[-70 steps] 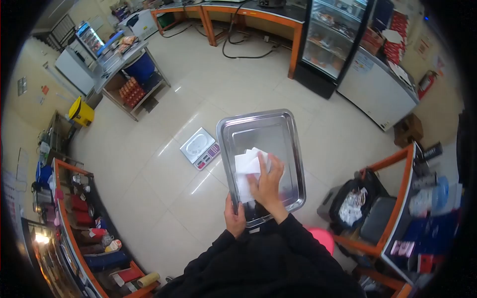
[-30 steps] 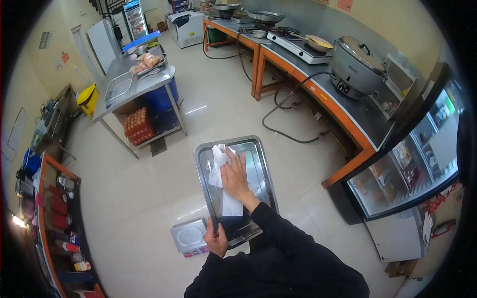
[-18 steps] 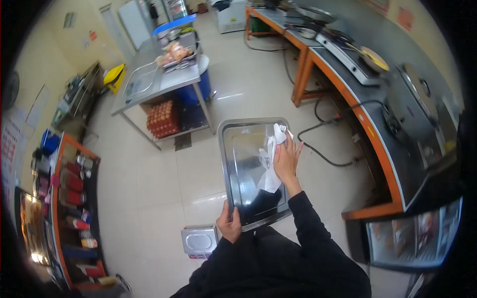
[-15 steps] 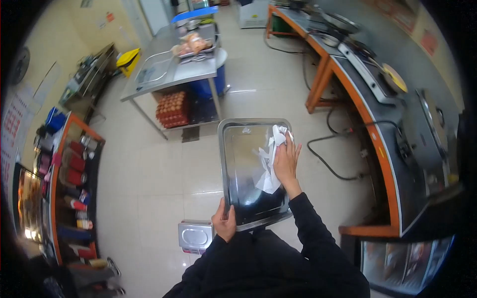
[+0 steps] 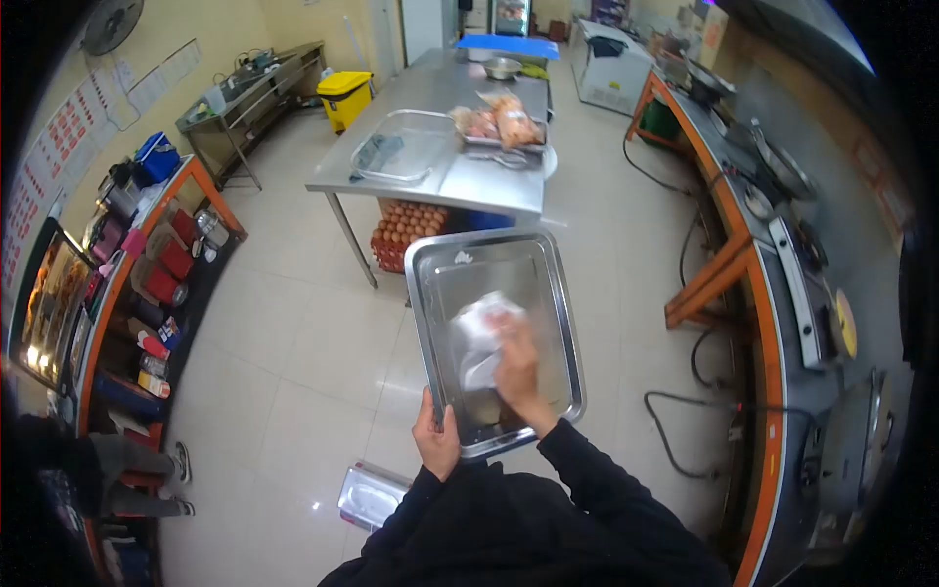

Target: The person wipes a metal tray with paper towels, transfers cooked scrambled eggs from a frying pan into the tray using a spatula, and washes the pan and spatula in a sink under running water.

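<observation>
A rectangular metal tray (image 5: pixel 514 269) is tilted up in front of my body. My left hand (image 5: pixel 436 438) grips its lower left corner, thumb over the rim. Pressed against the tray's inner surface, my right hand (image 5: pixel 519 380) holds a crumpled white paper tissue (image 5: pixel 477 335); fingers and tissue are smeared by motion. A small white scrap (image 5: pixel 463 258) lies near the tray's far end.
Ahead stands a steel table (image 5: pixel 421 88) with bagged food (image 5: pixel 507 119) on it and egg trays (image 5: pixel 406 230) beneath. An orange-framed counter (image 5: pixel 763 323) with cooking equipment runs along the right. A scale (image 5: pixel 374 497) is low at left, and a person's legs (image 5: pixel 142 470) show beyond.
My right hand and the tissue have moved left and down across the tray. My left hand keeps its grip on the rim. The camera view has tipped upward.
</observation>
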The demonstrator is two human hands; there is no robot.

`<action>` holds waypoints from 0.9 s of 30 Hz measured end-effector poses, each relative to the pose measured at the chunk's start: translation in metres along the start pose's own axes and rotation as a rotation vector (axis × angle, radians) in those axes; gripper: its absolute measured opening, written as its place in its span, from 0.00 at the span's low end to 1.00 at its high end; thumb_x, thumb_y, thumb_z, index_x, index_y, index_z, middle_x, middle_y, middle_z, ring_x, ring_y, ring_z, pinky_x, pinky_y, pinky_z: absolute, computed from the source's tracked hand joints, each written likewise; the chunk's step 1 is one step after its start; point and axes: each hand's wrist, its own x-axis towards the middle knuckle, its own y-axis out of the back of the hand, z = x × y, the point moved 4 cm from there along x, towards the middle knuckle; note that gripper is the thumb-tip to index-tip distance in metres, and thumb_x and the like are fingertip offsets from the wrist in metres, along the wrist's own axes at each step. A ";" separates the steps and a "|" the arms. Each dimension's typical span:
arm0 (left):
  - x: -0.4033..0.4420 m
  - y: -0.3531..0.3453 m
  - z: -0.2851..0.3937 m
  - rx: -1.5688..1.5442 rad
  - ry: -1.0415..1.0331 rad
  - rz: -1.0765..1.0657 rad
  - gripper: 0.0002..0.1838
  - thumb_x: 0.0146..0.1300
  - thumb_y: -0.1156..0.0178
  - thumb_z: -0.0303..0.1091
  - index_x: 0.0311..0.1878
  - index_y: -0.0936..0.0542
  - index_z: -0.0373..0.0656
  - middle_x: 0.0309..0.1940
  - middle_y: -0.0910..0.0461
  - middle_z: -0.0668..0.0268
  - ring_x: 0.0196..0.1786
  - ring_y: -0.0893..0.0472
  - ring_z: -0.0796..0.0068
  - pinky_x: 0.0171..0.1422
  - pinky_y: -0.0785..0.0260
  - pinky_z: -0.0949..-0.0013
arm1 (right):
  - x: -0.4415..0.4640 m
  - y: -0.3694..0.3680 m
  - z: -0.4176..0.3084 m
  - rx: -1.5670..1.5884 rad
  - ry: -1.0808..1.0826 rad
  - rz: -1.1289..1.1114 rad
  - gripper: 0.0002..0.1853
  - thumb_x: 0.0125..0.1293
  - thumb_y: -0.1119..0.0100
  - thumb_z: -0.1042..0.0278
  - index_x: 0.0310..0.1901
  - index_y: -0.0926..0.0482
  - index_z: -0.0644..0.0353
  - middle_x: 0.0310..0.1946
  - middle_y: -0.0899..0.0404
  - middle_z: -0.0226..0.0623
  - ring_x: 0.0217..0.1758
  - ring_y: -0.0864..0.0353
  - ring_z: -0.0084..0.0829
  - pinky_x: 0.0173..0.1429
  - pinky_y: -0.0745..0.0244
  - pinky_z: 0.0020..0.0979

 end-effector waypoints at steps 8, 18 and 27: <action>0.068 0.001 0.000 0.229 -0.114 -0.179 0.29 0.62 0.47 0.18 0.67 0.40 0.28 0.51 0.22 0.55 0.49 0.23 0.77 0.51 0.31 0.78 | 0.124 -0.047 0.081 -0.222 -0.302 0.272 0.20 0.63 0.53 0.76 0.57 0.34 0.71 0.61 0.43 0.58 0.65 0.46 0.57 0.68 0.51 0.52; 0.125 0.001 0.013 0.308 -0.155 -0.181 0.30 0.61 0.46 0.17 0.67 0.42 0.27 0.55 0.24 0.53 0.53 0.25 0.77 0.54 0.33 0.77 | 0.173 -0.100 0.012 0.133 0.180 -0.090 0.20 0.61 0.51 0.73 0.56 0.33 0.66 0.58 0.38 0.52 0.62 0.40 0.54 0.67 0.47 0.49; 0.142 0.007 -0.036 -0.088 0.079 0.071 0.26 0.69 0.49 0.28 0.67 0.41 0.28 0.55 0.26 0.58 0.50 0.25 0.79 0.52 0.32 0.78 | 0.075 -0.073 0.005 0.238 0.337 -0.668 0.28 0.60 0.46 0.62 0.60 0.34 0.67 0.60 0.38 0.51 0.67 0.44 0.52 0.71 0.50 0.49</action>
